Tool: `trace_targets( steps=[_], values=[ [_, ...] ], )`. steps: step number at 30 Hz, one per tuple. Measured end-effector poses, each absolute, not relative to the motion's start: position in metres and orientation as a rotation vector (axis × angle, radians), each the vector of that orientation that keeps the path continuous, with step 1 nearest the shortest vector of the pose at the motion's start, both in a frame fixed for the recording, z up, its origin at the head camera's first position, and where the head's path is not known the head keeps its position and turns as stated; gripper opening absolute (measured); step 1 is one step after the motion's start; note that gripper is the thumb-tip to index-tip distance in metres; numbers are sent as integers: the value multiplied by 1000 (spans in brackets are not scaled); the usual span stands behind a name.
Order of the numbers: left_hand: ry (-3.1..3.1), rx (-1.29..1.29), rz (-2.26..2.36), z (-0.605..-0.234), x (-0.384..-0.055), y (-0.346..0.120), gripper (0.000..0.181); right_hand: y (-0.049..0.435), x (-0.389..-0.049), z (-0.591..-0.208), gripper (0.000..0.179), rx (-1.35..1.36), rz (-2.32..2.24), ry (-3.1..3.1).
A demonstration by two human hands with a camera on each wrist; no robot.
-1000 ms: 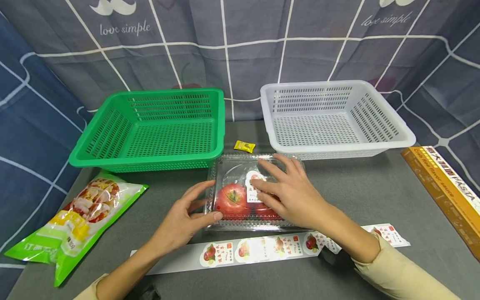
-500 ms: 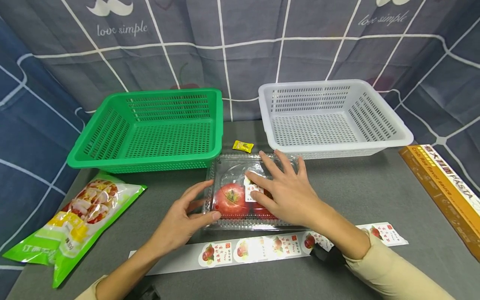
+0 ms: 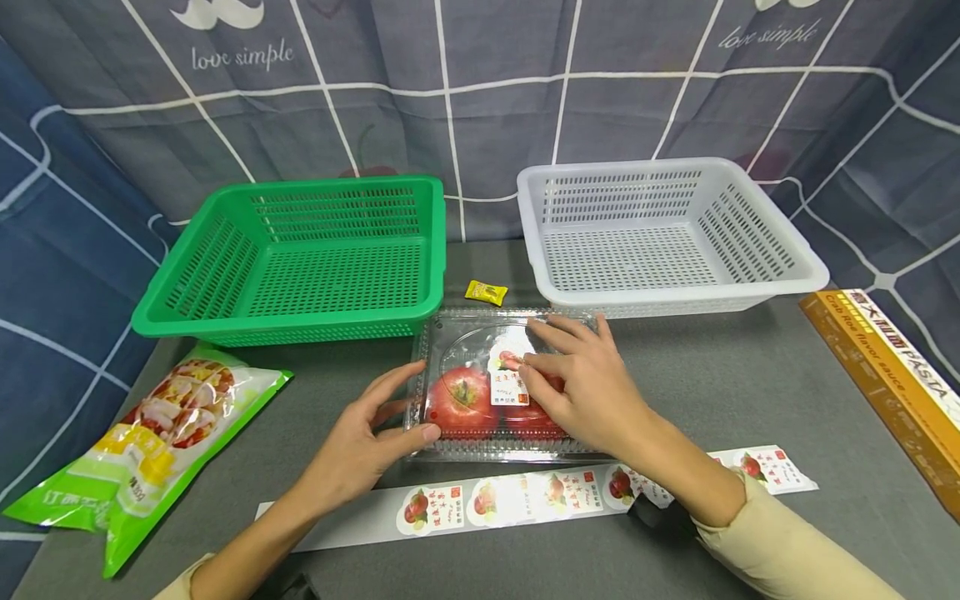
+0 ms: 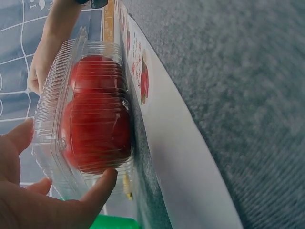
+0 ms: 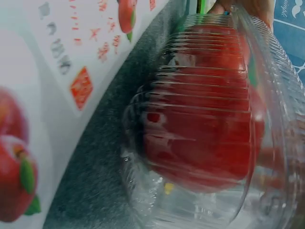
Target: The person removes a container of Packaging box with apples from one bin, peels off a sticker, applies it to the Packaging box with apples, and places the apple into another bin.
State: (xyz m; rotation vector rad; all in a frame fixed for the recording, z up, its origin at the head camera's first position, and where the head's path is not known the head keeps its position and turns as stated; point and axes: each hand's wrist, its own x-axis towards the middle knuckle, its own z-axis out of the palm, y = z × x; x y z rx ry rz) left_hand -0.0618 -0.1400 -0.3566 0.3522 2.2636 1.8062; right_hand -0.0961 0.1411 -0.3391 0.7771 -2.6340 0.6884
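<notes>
A clear plastic clamshell box (image 3: 457, 337) with red apples (image 3: 463, 402) inside lies on the grey table in front of the person. On its lid is a white label (image 3: 508, 379) printed with apples. My right hand (image 3: 585, 379) lies over the lid's right half, fingertips at the label's right edge. In the right wrist view the box's ribbed side (image 5: 200, 86) fills much of the picture, and the right fingers are mostly hidden. At the box's left end, my left hand (image 3: 367, 433) touches with fingers spread, its thumb by the front left corner.
A strip of apple labels (image 3: 495, 504) runs along the table's front. Behind stand a green basket (image 3: 288, 325) and a white basket (image 3: 675, 298), with a yellow wrapped candy (image 3: 486, 292) between them. A green food bag (image 3: 168, 425) lies left, an orange pasta box (image 3: 885, 392) right.
The right hand's fingers spread across the label, then drew together and slid right, leaving more of the label showing. The left hand and the box have stayed in place.
</notes>
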Motion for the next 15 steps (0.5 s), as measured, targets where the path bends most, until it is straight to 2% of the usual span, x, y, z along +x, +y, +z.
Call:
trace_targets(
  steps=[5, 9, 15],
  values=[
    [2287, 374, 1795, -358, -62, -139, 71, 146, -95, -342, 31, 788, 738, -2571],
    [2265, 385, 1810, -359, -63, -139, 71, 148, -94, -341, 25, 819, 656, -2646],
    [2288, 379, 1791, -359, -62, -140, 72, 152, -93, -342, 37, 823, 593, -2754]
  ],
)
